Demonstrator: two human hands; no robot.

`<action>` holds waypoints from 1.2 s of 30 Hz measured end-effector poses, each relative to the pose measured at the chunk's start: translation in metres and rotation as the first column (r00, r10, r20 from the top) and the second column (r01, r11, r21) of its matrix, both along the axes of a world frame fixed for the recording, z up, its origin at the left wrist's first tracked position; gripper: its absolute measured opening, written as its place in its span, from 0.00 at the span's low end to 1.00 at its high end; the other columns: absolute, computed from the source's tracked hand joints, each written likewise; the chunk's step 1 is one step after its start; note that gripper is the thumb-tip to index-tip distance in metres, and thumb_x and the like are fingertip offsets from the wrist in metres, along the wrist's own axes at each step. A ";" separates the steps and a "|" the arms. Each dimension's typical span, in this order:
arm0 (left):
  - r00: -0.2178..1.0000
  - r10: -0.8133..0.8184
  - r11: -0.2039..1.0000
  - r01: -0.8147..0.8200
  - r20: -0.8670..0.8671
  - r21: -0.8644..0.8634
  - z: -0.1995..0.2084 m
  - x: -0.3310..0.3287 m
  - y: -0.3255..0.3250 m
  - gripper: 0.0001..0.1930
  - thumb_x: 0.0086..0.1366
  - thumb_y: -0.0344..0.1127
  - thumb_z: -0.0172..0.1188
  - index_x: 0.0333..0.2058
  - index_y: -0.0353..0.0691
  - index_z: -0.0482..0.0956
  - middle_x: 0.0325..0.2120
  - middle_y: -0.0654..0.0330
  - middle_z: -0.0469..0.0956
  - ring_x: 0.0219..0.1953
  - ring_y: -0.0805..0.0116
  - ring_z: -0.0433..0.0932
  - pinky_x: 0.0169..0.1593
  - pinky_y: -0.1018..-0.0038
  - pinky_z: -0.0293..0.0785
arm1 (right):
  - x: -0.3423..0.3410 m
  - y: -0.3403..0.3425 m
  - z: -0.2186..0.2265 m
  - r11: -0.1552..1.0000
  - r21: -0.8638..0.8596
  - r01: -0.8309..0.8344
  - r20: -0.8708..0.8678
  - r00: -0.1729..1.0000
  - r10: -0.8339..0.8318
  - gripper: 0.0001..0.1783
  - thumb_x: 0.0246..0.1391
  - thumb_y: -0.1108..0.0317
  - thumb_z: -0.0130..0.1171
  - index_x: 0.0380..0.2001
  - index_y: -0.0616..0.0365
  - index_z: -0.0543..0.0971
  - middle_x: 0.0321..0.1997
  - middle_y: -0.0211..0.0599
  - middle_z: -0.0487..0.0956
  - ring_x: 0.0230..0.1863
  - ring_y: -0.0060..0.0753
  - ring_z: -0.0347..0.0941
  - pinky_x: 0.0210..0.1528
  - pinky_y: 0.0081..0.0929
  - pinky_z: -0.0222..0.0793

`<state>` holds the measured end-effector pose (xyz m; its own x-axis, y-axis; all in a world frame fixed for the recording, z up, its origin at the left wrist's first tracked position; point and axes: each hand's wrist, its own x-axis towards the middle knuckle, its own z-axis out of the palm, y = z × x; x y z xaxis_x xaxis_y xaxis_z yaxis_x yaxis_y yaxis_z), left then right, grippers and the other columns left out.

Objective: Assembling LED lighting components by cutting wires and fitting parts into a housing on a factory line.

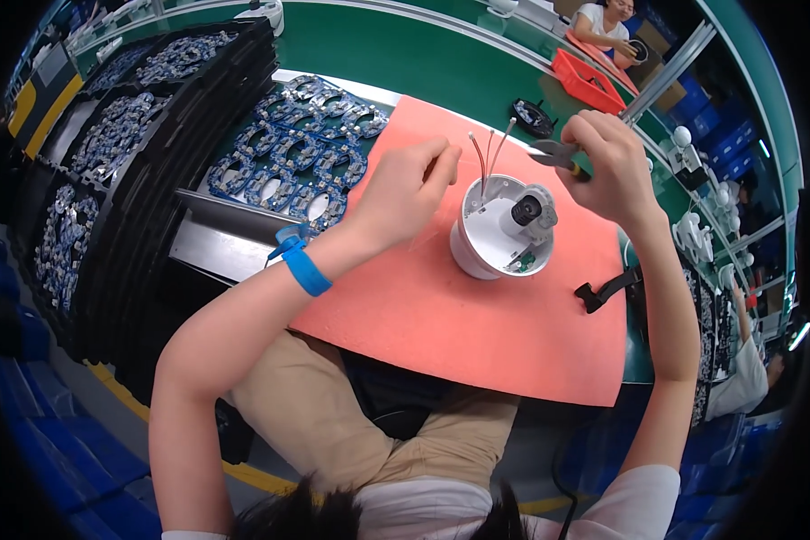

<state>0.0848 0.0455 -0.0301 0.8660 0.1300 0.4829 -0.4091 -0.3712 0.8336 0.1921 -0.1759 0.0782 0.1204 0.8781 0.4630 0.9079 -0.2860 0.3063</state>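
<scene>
A white rounded camera housing [473, 249] sits on the orange mat in front of me, its open side up. Inside it are a black lens [526, 211] and a bit of green circuit board. Several thin wires [490, 155] with pale tips rise from its far rim. My left hand [414, 184], a blue band on its wrist, hovers left of the wires with fingers pinched; whatever they may hold is hidden. Right of the wires, my right hand [610, 164] grips a pair of pliers [552, 153], jaws pointing left toward the wires.
Blue ring-shaped circuit boards [288, 148] lie left of the orange mat [423, 315], beside stacked black trays [175, 153] of more boards. A black strap with a buckle [603, 291] rests at right. Beyond are a dark round dish [533, 117], a red bin [585, 81] and a co-worker [603, 27].
</scene>
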 end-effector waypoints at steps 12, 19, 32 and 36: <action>0.938 0.184 0.836 0.008 -0.294 0.548 0.008 -0.013 0.037 0.22 0.67 0.47 0.53 0.23 0.33 0.76 0.19 0.47 0.76 0.24 0.47 0.76 0.29 0.57 0.71 | -0.057 -0.039 -0.047 0.993 -0.098 -0.066 -0.052 0.997 0.061 0.34 0.25 0.69 0.67 0.46 0.60 0.77 0.34 0.33 0.77 0.28 0.35 0.69 0.34 0.33 0.62; 0.901 0.152 0.685 0.200 -0.406 0.701 -0.016 -0.014 0.032 0.20 0.63 0.48 0.55 0.27 0.33 0.78 0.26 0.44 0.80 0.32 0.44 0.80 0.36 0.54 0.77 | -0.068 -0.045 -0.081 0.994 -0.053 -0.092 -0.272 0.959 0.074 0.27 0.22 0.76 0.65 0.37 0.58 0.77 0.38 0.36 0.76 0.29 0.37 0.70 0.30 0.34 0.61; 0.915 0.134 0.613 0.226 -0.381 0.757 -0.032 -0.009 0.025 0.20 0.61 0.48 0.54 0.26 0.34 0.80 0.25 0.47 0.81 0.31 0.46 0.81 0.35 0.54 0.78 | 0.083 0.024 -0.068 0.980 0.159 0.120 -0.049 0.992 -0.114 0.12 0.40 0.75 0.65 0.28 0.56 0.72 0.31 0.38 0.73 0.34 0.44 0.70 0.35 0.37 0.60; 0.929 0.139 0.606 0.195 -0.344 0.771 -0.038 -0.009 0.022 0.19 0.62 0.47 0.54 0.25 0.36 0.80 0.25 0.48 0.81 0.30 0.47 0.81 0.34 0.55 0.77 | 0.154 0.049 -0.088 0.950 0.062 0.306 -0.060 0.951 -0.303 0.11 0.47 0.70 0.65 0.31 0.58 0.72 0.34 0.39 0.74 0.39 0.46 0.72 0.38 0.38 0.63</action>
